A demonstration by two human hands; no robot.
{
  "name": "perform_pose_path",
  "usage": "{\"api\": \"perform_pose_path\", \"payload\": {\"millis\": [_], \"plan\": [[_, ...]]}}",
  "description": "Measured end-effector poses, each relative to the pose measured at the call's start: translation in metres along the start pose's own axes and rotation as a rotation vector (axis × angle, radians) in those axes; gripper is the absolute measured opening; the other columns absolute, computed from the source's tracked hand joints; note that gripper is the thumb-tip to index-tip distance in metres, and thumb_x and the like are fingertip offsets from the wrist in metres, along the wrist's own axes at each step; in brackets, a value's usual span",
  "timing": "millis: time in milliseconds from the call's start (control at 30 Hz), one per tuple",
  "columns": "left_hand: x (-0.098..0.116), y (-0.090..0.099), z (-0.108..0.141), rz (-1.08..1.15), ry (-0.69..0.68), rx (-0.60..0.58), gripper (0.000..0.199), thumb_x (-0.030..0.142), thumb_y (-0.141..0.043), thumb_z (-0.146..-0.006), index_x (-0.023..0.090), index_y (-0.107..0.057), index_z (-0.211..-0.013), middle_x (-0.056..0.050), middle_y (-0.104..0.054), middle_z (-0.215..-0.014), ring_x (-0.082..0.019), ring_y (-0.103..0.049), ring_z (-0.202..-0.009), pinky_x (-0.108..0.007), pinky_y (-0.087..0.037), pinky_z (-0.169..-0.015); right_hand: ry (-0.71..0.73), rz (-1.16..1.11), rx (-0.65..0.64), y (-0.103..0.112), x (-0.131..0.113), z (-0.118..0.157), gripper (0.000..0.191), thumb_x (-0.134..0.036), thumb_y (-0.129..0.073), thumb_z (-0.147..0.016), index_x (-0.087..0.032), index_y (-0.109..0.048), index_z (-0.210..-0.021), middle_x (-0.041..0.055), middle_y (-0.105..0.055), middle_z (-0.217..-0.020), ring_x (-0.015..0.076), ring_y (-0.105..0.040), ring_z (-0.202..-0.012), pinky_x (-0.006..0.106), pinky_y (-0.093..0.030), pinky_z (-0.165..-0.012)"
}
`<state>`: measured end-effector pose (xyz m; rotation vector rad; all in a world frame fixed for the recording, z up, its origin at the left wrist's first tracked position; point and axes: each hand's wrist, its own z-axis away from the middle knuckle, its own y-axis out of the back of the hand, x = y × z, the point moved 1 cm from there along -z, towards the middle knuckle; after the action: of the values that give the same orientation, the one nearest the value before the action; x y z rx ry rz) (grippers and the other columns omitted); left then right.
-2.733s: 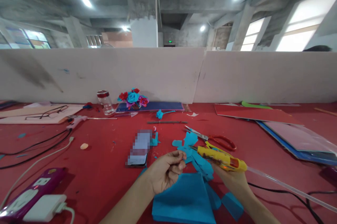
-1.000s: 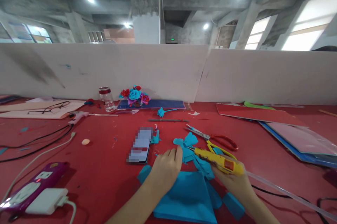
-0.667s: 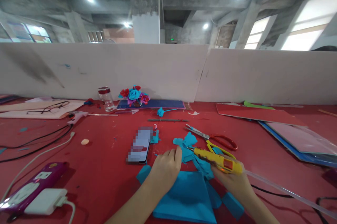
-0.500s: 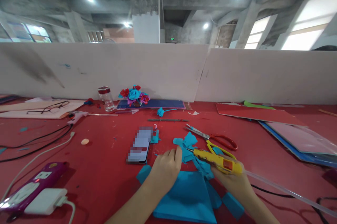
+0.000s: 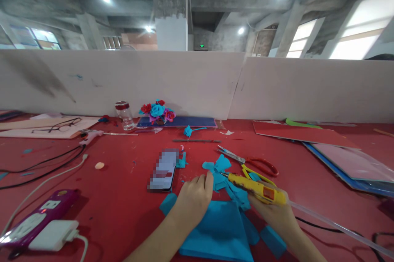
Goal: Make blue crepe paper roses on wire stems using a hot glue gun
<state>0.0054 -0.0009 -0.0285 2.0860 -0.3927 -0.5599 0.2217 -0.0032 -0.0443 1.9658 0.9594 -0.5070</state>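
My right hand is wrapped round a yellow hot glue gun, a clear glue stick trailing out of its back. The gun's metal nozzle points left, just beside my left hand. That hand's fingers are closed in a pinch; whatever is between them is hidden behind the knuckles. Blue crepe paper pieces lie in a loose heap by the nozzle. Under my wrists rests a folded stack of blue crepe paper. Beyond the gun are red-handled scissors and a yellow-handled pair.
A phone lies left of my hands. Farther back are a blue paper flower, a thin stick, a paper bouquet and a glass jar. At left sits a purple power strip; coloured sheets lie right.
The glue gun and my right hand have shifted very slightly to the right, the nozzle a touch farther from my left fingers. My left hand keeps its pinch nearly in place.
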Motion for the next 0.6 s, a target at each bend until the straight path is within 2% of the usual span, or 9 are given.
{"api": "perform_pose_path", "payload": {"millis": [200, 400, 600], "plan": [[0.0003, -0.0019, -0.0005, 0.029, 0.051, 0.029, 0.031, 0.001, -0.048, -0.074, 0.01, -0.051, -0.104, -0.006, -0.066, -0.074, -0.018, -0.065, -0.061, -0.025, -0.053, -0.05, -0.025, -0.007, 0.029, 0.0051, -0.0036, -0.0004, 0.014, -0.028, -0.055, -0.069, -0.02, -0.058, -0.058, 0.0026, -0.065, -0.058, 0.0177, -0.06, -0.048, 0.027, -0.051, -0.045], [0.0003, -0.0002, -0.0022, 0.09, 0.1, 0.002, 0.021, 0.001, -0.042, -0.078, 0.013, -0.05, -0.093, -0.003, -0.063, -0.068, -0.018, -0.064, -0.058, -0.025, -0.051, -0.048, 0.003, -0.006, -0.033, 0.0046, -0.0028, -0.0005, 0.012, -0.026, -0.056, -0.07, -0.019, -0.062, -0.061, 0.0045, -0.068, -0.066, 0.0201, -0.065, -0.059, 0.026, -0.053, -0.049], [0.0025, 0.0006, -0.0025, 0.105, 0.111, -0.083, 0.02, 0.001, -0.04, -0.079, 0.015, -0.048, -0.09, -0.003, -0.062, -0.07, -0.018, -0.064, -0.062, -0.025, -0.051, -0.05, 0.017, -0.005, -0.025, 0.0022, -0.004, -0.0012, 0.011, -0.025, -0.056, -0.069, -0.019, -0.064, -0.062, 0.0056, -0.07, -0.068, 0.0216, -0.066, -0.062, 0.027, -0.054, -0.051]]}}
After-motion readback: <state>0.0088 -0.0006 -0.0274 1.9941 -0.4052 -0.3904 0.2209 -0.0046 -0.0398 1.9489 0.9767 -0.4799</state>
